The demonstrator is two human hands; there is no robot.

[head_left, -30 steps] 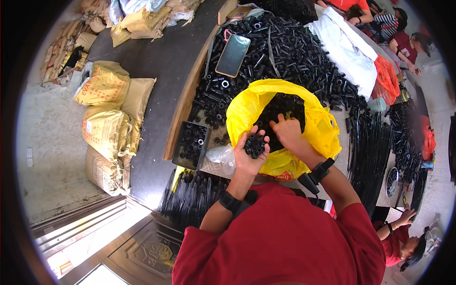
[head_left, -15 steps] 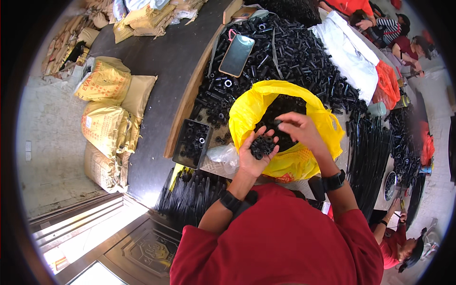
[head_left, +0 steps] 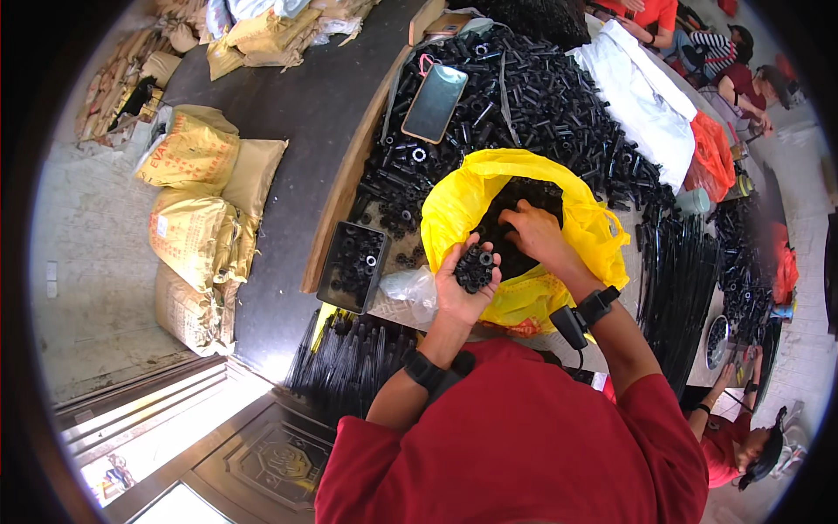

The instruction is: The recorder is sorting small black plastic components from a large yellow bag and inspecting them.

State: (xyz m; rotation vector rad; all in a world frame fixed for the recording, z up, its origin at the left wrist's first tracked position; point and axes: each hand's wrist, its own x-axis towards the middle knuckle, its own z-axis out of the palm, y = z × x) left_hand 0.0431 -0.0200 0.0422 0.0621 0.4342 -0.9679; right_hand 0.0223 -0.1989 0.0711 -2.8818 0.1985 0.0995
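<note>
My left hand [head_left: 463,293] is cupped palm up at the near left rim of a yellow plastic bag [head_left: 456,205], around a heap of small black rings [head_left: 474,269]. The bag gapes wide, its top folded outward, and more dark pieces lie inside. Over on the right, my right hand [head_left: 537,236] reaches into the mouth of the bag with its fingers bent down among those pieces. Its fingertips are partly hidden, so anything pinched there cannot be made out. Both wrists wear black bands.
Behind the bag spreads a pile of black tubular parts [head_left: 532,87] with a phone [head_left: 434,103] on it. A black tray [head_left: 352,266] of rings sits left, long black rods [head_left: 676,288] right. Yellow sacks [head_left: 188,227] stand beyond the wooden edge board [head_left: 353,166]. Other people work at right.
My right hand has lowered from above the left palm into the bag, its forearm turning. My left hand has closed more around the rings. People at right have shifted their arms.
</note>
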